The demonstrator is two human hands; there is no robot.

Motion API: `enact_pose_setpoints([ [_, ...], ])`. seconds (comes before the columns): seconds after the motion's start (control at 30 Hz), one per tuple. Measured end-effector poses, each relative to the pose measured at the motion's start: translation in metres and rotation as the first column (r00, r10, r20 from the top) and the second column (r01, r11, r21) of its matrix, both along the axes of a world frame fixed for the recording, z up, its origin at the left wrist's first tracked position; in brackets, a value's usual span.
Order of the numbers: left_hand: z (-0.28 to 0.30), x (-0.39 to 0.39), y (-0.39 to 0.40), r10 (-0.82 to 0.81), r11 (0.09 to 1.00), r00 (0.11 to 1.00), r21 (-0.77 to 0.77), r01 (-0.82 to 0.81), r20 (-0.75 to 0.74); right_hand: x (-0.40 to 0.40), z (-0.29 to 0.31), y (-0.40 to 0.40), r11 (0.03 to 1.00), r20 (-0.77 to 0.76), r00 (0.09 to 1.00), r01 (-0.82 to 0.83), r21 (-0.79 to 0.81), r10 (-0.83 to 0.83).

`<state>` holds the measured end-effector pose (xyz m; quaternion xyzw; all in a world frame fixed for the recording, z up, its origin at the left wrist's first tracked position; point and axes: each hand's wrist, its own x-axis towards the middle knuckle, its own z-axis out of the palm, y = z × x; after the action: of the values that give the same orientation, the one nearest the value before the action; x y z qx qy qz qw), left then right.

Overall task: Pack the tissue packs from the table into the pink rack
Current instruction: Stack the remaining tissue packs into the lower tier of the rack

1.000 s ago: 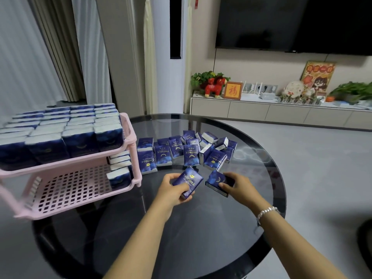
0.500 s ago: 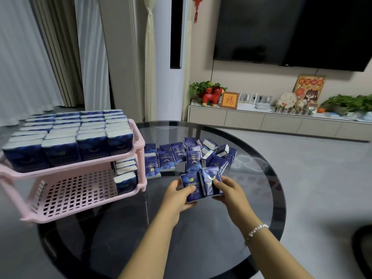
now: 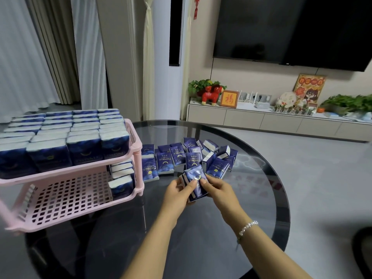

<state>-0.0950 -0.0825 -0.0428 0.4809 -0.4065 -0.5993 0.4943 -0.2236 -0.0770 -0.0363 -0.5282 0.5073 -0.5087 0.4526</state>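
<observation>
Two dark blue tissue packs (image 3: 196, 181) are pressed together as a stack between my left hand (image 3: 177, 193) and my right hand (image 3: 218, 191), just above the round glass table (image 3: 201, 238). Beyond them several more blue packs (image 3: 177, 158) lie loose on the table. At the left stands the two-tier pink rack (image 3: 66, 200). Its top shelf is full of upright packs (image 3: 64, 135). The lower shelf holds three packs (image 3: 121, 178) at its right end, and its remaining grid is bare.
The table's dark rim (image 3: 281, 198) curves at the right, with grey floor beyond. A white low cabinet (image 3: 261, 119) with plants and ornaments runs along the far wall under a black TV (image 3: 291, 29). Curtains hang behind the rack.
My hands came together, and the two packs I held apart are now stacked one on the other between them. The view has tilted up slightly.
</observation>
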Motion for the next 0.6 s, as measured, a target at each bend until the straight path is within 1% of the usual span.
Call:
enact_pose_setpoints([
  [0.07,-0.003,0.001,-0.005,0.046,0.999,0.998,-0.001,-0.046,0.041,-0.001,0.003,-0.002,1.000,-0.124,0.992,-0.029,0.006,0.030],
  [0.13,-0.005,0.001,-0.008,0.069,0.997,0.995,-0.027,-0.067,0.078,-0.006,0.005,-0.011,1.000,-0.264,0.964,0.016,-0.024,-0.022],
  [0.2,-0.004,0.002,-0.010,0.090,0.994,0.989,-0.067,-0.082,0.120,-0.015,0.003,-0.028,0.988,-0.318,0.935,0.138,-0.074,-0.155],
  [0.23,-0.004,0.003,-0.010,0.102,0.993,0.986,-0.076,-0.092,0.131,-0.021,0.003,-0.038,0.968,-0.335,0.908,0.235,-0.087,-0.250],
  [0.27,-0.005,0.004,-0.011,0.113,0.992,0.985,-0.078,-0.103,0.133,-0.026,0.002,-0.048,0.939,-0.354,0.870,0.334,-0.086,-0.342],
  [0.3,-0.005,0.006,-0.012,0.122,0.991,0.984,-0.075,-0.113,0.133,-0.031,0.001,-0.056,0.912,-0.399,0.825,0.404,-0.077,-0.400],
  [0.33,-0.006,0.008,-0.012,0.130,0.990,0.982,-0.067,-0.122,0.135,-0.036,0.000,-0.064,0.895,-0.450,0.789,0.443,-0.053,-0.418],
  [0.4,-0.007,0.012,-0.015,0.142,0.990,0.983,-0.035,-0.139,0.119,-0.042,-0.003,-0.076,0.892,-0.537,0.757,0.452,0.020,-0.372],
  [0.47,-0.007,0.015,-0.017,0.149,0.989,0.985,-0.004,-0.150,0.085,-0.044,-0.003,-0.082,0.909,-0.572,0.767,0.409,0.087,-0.290],
  [0.53,-0.006,0.017,-0.018,0.154,0.988,0.985,0.002,-0.155,0.082,-0.044,-0.001,-0.083,0.921,-0.544,0.798,0.374,0.111,-0.259],
  [0.6,-0.006,0.017,-0.018,0.157,0.987,0.984,0.003,-0.158,0.087,-0.044,0.000,-0.081,0.920,-0.488,0.827,0.376,0.109,-0.280],
])
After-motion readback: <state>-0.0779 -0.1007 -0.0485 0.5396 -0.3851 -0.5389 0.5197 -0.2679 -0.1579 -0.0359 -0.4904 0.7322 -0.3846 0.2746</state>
